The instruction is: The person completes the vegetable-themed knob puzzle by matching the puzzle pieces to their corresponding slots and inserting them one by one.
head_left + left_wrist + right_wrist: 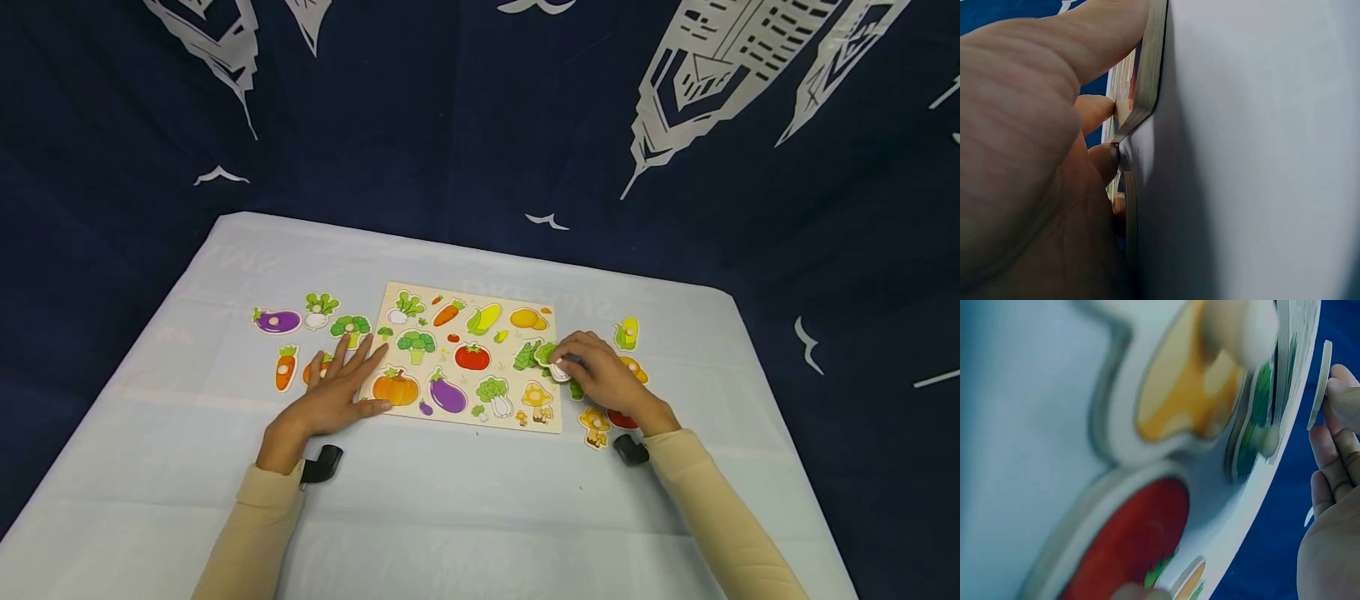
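Note:
A wooden vegetable puzzle board (465,415) lies on the table. My left hand (333,400) rests with spread fingers across its left edge, thumb at the near corner. The fingertips reach a broccoli piece (350,327), and a pumpkin piece (318,367) is partly hidden under the fingers. With thumb and fingers my right hand (600,371) pinches a leafy green-and-white bok choy piece (546,353) over the board's right side. In the right wrist view the held piece (1320,384) appears edge-on, raised off the table.
Left of the board lie eggplant (277,322), radish (320,312) and carrot (286,367) pieces. To its right lie corn (626,332), mushroom (595,427) and tomato (622,419) pieces, plus a partly covered green piece (575,389). A dark patterned cloth (450,125) hangs behind the table.

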`<state>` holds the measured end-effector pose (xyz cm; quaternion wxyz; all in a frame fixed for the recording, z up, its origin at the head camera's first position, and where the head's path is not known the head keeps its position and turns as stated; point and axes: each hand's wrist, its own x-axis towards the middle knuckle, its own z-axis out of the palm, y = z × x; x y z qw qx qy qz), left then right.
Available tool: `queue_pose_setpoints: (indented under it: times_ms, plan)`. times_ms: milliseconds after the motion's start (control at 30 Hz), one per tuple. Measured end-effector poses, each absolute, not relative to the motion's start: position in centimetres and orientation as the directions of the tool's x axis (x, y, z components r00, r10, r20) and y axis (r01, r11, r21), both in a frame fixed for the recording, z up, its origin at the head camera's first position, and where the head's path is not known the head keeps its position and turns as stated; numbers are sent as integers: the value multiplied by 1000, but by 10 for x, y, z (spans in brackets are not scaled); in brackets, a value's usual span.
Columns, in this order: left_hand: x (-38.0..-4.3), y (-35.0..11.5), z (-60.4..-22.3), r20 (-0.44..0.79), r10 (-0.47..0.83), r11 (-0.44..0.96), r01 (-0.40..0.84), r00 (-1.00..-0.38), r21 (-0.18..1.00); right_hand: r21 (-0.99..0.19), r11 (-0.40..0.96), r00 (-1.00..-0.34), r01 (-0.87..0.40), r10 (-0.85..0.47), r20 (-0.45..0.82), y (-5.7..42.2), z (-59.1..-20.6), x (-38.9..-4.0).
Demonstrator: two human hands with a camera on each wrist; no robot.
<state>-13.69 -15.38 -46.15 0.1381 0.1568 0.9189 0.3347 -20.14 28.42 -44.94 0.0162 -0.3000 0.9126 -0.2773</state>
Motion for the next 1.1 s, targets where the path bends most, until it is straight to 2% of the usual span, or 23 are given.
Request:
queue_pose_setpoints:
  times_ms: [767,1100]
  plan:
    - [-138,-153,-461,-146,388,722,201,-910,662,-545,630,-785,-553,-613,88,259,-447,-188]
    - [-137,-154,-461,-151,384,724,195,-911,661,-520,597,-742,-611,-660,113,246,-449,-184]
